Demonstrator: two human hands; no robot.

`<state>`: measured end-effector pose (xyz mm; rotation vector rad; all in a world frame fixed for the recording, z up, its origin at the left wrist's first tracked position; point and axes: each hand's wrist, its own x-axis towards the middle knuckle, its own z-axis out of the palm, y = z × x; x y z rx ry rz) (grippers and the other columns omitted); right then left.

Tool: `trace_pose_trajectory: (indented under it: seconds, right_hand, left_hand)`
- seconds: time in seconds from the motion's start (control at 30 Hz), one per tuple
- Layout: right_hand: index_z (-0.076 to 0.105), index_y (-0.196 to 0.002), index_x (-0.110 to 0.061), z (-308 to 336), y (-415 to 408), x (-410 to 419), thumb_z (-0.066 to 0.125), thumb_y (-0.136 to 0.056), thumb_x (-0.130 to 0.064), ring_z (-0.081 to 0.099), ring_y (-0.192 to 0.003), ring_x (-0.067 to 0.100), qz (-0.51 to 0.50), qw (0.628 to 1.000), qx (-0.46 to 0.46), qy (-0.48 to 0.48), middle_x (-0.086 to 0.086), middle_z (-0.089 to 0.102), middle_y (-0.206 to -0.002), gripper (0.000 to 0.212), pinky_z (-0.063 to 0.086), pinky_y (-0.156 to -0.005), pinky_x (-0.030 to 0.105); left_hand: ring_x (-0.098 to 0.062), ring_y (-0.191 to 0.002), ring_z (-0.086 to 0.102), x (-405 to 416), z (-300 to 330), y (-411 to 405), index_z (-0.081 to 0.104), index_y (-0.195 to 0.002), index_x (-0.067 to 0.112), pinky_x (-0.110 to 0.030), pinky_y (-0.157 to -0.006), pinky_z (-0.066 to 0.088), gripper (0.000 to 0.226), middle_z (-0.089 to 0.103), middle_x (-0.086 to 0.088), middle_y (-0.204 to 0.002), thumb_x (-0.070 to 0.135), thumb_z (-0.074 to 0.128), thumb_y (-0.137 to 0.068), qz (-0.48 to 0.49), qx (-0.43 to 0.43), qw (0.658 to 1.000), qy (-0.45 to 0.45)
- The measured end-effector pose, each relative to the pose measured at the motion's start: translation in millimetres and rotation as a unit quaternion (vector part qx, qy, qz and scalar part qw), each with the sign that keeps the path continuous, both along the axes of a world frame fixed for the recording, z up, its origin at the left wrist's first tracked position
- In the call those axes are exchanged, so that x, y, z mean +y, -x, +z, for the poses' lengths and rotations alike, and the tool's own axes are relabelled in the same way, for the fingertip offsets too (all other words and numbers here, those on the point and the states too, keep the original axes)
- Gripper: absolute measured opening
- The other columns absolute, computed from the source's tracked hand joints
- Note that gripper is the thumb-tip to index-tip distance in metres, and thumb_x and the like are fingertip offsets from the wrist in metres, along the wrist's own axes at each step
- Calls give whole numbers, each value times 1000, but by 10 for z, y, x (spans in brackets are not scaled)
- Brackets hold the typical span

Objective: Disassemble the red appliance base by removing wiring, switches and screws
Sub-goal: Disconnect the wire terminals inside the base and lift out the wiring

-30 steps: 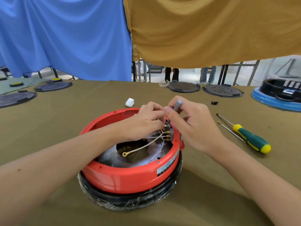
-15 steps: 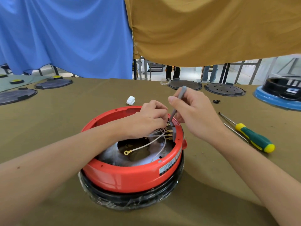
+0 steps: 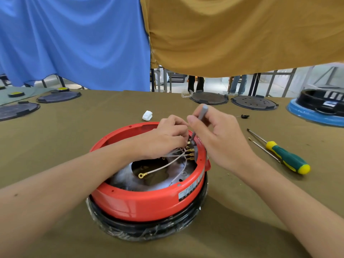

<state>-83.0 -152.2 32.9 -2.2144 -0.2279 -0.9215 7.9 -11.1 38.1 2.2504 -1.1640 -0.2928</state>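
With the right hand [image 3: 221, 138] pinching the slim grey metal tool [image 3: 199, 120], we lever brass terminals [image 3: 189, 150] gently while left hand [image 3: 167, 137] fingers pinch the white wires [image 3: 173, 161] inside the round red plastic base [image 3: 149, 202].

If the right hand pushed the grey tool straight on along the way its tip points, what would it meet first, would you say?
Most likely the brass terminals on the inner wall of the red base. The right hand aims the grey tool down and left at them, beside the left hand. Depth is unclear; it may already touch.
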Motion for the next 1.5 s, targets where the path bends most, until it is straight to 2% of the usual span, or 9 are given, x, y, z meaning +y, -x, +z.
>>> trace_pose_trajectory:
  seconds: [0.23, 0.43, 0.53, 0.77, 0.9, 1.07, 1.23, 1.4, 1.5]
  right_hand:
    - [42, -77, -13, 56, 31, 122, 51, -101, -21, 46, -63, 23, -27, 983, -4, 183, -5, 45, -61, 27, 41, -59, 42]
    - [57, -80, -9, 104, -54, 18, 55, -98, -23, 58, -58, 17, -29, 997, 68, -37, -6, 58, -61, 23, 52, -62, 36]
    - [59, -85, -5, 112, -92, -43, 56, -98, -23, 61, -66, 29, -22, 984, 114, -135, 0, 55, -60, 22, 57, -76, 53]
    - [59, -86, -14, 64, -104, -125, 56, -101, -23, 67, -59, 10, 9, 947, 160, -280, -8, 55, -49, 17, 59, -60, 23]
    - [59, -84, -11, 27, -58, -96, 56, -100, -25, 64, -64, 21, 0, 978, 96, -184, -1, 56, -57, 21, 61, -67, 39]
    - [54, -79, -11, 50, 21, 15, 54, -101, -23, 52, -58, 14, -3, 997, 12, 72, -1, 59, -62, 25, 41, -56, 27]
    - [39, -80, -16, 137, 19, 139, 43, -104, -26, 43, -65, 21, -3, 967, 36, 253, -7, 42, -64, 27, 37, -62, 41]
    - [39, -74, -20, 220, -59, 143, 45, -103, -29, 49, -63, 26, -17, 974, 81, 212, -3, 49, -62, 31, 38, -60, 39]
    - [54, -80, -10, 255, -105, 52, 52, -101, -28, 48, -58, 13, -21, 987, 108, 120, -1, 54, -63, 28, 39, -58, 33]
  left_hand:
    - [-27, -128, 43, 8, -3, 33, 56, -128, 12, -35, -107, 34, 32, 52, -6, -128, 22, 57, -97, 22, -14, 1000, 16]
    - [-13, -116, 31, 4, 20, 23, 49, -70, 25, -47, -110, 27, 10, 38, 16, -107, 34, 43, -73, 3, -19, 1000, -2]
    - [-11, -119, 31, 19, 10, 22, 47, -68, 26, -46, -109, 29, 14, 40, 12, -119, 28, 49, -81, -2, 5, 1000, 1]
    - [-11, -123, 30, 12, 3, -4, 47, -67, 24, -39, -105, 29, 25, 40, 7, -128, 13, 49, -90, -6, 23, 1000, 4]
    - [-13, -121, 32, 4, -4, -11, 47, -68, 23, -36, -103, 30, 26, 39, 6, -125, 11, 50, -91, -4, 20, 1000, 11]
    - [-18, -110, 35, -2, 19, 8, 54, -78, 13, -46, -106, 32, 18, 40, 9, -101, 19, 48, -94, -22, -6, 1000, 11]
    - [-20, -77, 46, -11, 76, 115, 56, -84, 5, -41, -72, 41, 19, 51, -4, -80, 22, 50, -80, -46, 16, 995, 87]
    - [-19, -74, 43, 4, 75, 125, 57, -85, -7, -38, -69, 38, 26, 47, -11, -77, 17, 48, -79, -33, 26, 996, 77]
    - [-19, -99, 35, -2, 22, 49, 56, -79, 4, -43, -95, 38, 14, 39, 1, -98, 8, 50, -92, -11, 25, 999, 34]
